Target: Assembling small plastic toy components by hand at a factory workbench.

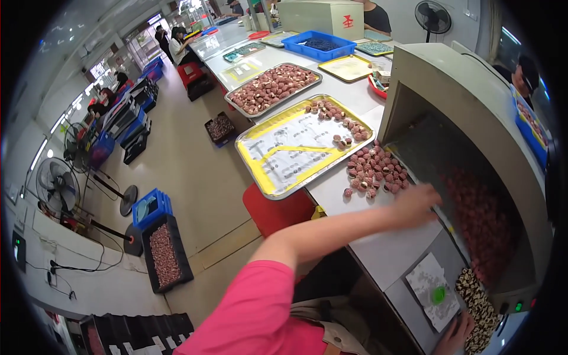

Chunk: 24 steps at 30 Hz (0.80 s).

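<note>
- The loose pile of round reddish pieces [380, 168] lies on the white table [384, 251], just in front of the hooded machine [503, 100]; the pieces are mottled, many with pale or dark patches.
- A larger reddish heap [482, 222] lies inside the machine's opening, dim and blurred.
- The left hand [419, 205] is at that opening, between pile and heap, its fingers bent and smeared by blur; I cannot tell whether they are together or hold a piece.
- The right hand [457, 335], partly cut off by the lower edge, is beside a white sheet [421, 279] and a band of black-and-cream pieces [478, 307]; I cannot tell whether it grips anything.
- A bright green item [438, 294] sits on the sheet.
- Beyond the pile, a yellow-and-white tray [284, 167] carries more reddish pieces along its far and right sides.
- Past it stands a full metal tray [251, 115] of them.
</note>
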{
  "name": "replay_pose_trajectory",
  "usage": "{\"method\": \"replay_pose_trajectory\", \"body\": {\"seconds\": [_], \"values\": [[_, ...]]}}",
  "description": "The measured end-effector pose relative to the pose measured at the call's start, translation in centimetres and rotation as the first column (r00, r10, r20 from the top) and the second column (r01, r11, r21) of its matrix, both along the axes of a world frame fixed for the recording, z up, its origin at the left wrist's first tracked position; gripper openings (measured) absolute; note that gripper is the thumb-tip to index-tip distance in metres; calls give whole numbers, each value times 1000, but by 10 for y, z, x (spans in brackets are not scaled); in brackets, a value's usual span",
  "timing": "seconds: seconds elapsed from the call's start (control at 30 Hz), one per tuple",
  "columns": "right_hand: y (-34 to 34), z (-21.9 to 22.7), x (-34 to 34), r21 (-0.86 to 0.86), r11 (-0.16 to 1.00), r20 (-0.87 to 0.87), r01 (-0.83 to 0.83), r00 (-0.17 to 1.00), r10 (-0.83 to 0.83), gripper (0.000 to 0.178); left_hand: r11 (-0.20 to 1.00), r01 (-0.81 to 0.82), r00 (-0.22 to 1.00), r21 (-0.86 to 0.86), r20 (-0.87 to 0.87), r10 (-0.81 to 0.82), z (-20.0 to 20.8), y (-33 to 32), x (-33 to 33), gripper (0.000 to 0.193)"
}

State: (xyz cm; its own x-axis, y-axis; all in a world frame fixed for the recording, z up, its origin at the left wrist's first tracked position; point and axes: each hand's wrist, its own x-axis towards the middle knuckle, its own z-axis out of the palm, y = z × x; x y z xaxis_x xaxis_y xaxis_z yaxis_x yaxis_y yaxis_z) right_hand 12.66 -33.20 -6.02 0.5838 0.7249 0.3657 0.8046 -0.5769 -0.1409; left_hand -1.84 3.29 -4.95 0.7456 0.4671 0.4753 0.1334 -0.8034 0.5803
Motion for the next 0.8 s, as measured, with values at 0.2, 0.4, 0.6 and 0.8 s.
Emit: {"method": "replay_pose_trajectory", "body": {"seconds": [0.2, 0.4, 0.6, 0.8], "values": [[9, 5, -4, 85, 990, -11, -110, 994, 112, 32, 997, 60, 998, 42, 28, -61, -41, -16, 50, 27], [6, 3, -3, 46, 998, -36, -31, 999, 33, 30, 980, -36, 994, 196, 105, 16, -19, -29, 20, 25], [8, 4, -6, 60, 996, -10, -63, 998, 64, 35, 981, -39, 997, 191, 75, 25, -38, -32, 3, 24], [2, 0, -4, 19, 1000, -67, -12, 998, 13, 39, 999, -45, 996, 10, 73, 44, -32, -46, -19, 22]]}}
